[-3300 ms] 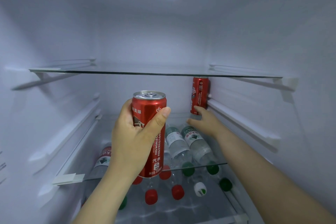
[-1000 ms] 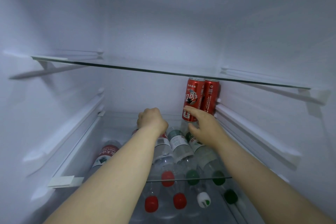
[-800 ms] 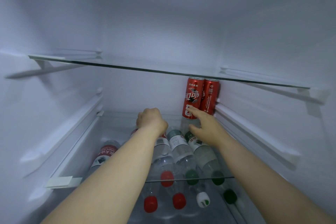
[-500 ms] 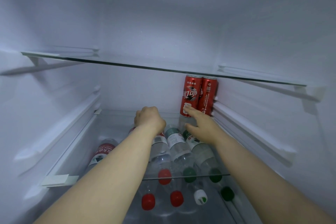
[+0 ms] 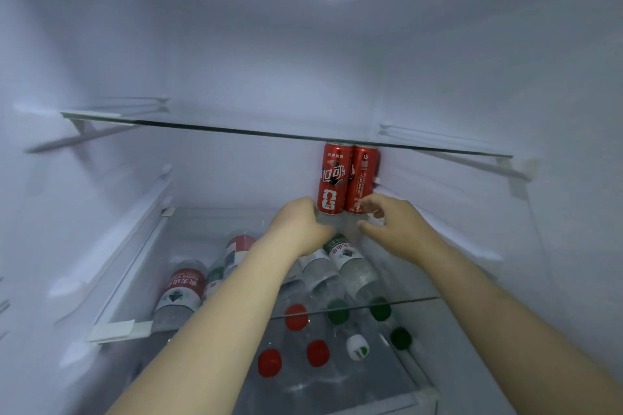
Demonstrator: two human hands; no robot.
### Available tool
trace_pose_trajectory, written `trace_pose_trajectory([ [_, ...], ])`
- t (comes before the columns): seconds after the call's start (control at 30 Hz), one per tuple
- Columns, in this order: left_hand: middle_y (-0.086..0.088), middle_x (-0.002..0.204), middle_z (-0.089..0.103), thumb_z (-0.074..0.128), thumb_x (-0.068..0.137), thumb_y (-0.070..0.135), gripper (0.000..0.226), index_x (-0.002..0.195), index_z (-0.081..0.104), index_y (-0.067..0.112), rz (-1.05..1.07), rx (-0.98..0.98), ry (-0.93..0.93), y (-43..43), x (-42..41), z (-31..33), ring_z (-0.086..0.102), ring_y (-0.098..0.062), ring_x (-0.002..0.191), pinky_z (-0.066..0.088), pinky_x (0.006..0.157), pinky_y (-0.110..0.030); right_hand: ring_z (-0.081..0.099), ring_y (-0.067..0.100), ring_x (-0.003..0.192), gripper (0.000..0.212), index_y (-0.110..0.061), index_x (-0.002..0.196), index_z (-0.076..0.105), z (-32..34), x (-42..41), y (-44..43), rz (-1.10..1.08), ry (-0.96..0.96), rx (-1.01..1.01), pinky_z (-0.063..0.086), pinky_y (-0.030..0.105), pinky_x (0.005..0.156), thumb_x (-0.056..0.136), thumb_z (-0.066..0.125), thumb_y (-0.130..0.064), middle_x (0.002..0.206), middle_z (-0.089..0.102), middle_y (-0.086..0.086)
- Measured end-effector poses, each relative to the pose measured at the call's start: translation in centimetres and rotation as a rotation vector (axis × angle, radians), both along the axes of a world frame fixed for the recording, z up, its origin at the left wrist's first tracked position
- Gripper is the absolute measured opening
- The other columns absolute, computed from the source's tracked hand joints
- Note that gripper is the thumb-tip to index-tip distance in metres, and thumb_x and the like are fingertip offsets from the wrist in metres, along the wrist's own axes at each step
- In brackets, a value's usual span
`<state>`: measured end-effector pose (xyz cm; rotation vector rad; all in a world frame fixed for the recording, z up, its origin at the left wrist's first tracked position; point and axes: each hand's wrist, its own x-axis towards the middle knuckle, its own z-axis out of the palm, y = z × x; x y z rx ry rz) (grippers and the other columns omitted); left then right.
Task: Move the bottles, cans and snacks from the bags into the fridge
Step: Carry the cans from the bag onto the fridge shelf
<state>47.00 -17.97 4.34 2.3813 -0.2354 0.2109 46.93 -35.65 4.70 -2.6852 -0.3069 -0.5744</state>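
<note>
Two red cans stand upright side by side in the back right corner of the middle glass shelf (image 5: 118, 330): the left can (image 5: 333, 175) and the right can (image 5: 363, 175). My left hand (image 5: 296, 229) is curled into a fist, its knuckles against the base of the left can, with nothing visibly in it. My right hand (image 5: 391, 229) has loosely bent fingers, and the fingertips touch the foot of the right can. Several water bottles (image 5: 350, 266) with red, green and white caps lie on the same shelf under my forearms.
An upper glass shelf (image 5: 236, 131) runs just above the can tops and carries nothing in view. A red-labelled bottle (image 5: 182, 293) lies at the shelf's left. More capped bottles (image 5: 269, 362) show through the glass below. White fridge walls with rails close both sides.
My left hand has moved right from above the bottles to the left can's base. My right hand's fingertips have shifted from the left can to the right can's base.
</note>
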Motion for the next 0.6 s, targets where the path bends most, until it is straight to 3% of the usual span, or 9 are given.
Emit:
trace_pose_trajectory([
  [0.17,0.000,0.127,0.057,0.064,0.087,0.035,0.049,0.131,0.050,0.020,-0.092,-0.061,-0.139,-0.5,-4.5,-0.1,0.054,-0.017,0.110,0.045,0.088,-0.030,0.056,0.015,0.117,0.044,-0.017,0.132,0.054,2.6,-7.0,-0.7,-0.086,-0.067,-0.128,0.043,0.028,0.096,0.090,0.061,-0.025,0.130,0.060,0.002],
  [0.33,0.007,0.124,0.058,0.065,0.086,0.035,0.045,0.128,0.053,0.024,-0.247,-0.178,-0.233,-2.1,-9.8,0.0,0.055,-0.013,0.111,0.047,0.097,-0.037,0.050,0.010,0.121,0.046,-0.027,0.137,0.047,3.5,-15.5,-1.9,-0.226,-0.066,-0.211,0.040,0.025,0.098,0.092,0.057,-0.034,0.133,0.054,-0.010],
  [0.43,0.010,0.126,0.056,0.065,0.087,0.037,0.045,0.129,0.052,0.027,-0.349,-0.209,-0.273,-3.5,-13.0,-0.3,0.052,-0.009,0.115,0.043,0.099,-0.030,0.052,0.007,0.117,0.046,-0.032,0.136,0.047,3.3,-21.3,-2.5,-0.343,-0.142,-0.241,0.040,0.022,0.093,0.091,0.056,-0.039,0.129,0.056,-0.015],
  [0.6,0.016,0.127,0.054,0.064,0.086,0.037,0.042,0.127,0.053,0.031,-0.496,-0.258,-0.336,-5.9,-18.0,0.2,0.050,-0.003,0.115,0.037,0.089,-0.019,0.051,-0.001,0.117,0.045,-0.039,0.134,0.046,3.2,-30.5,-3.2,-0.476,-0.137,-0.298,0.039,0.017,0.092,0.090,0.054,-0.045,0.126,0.054,-0.025],
])
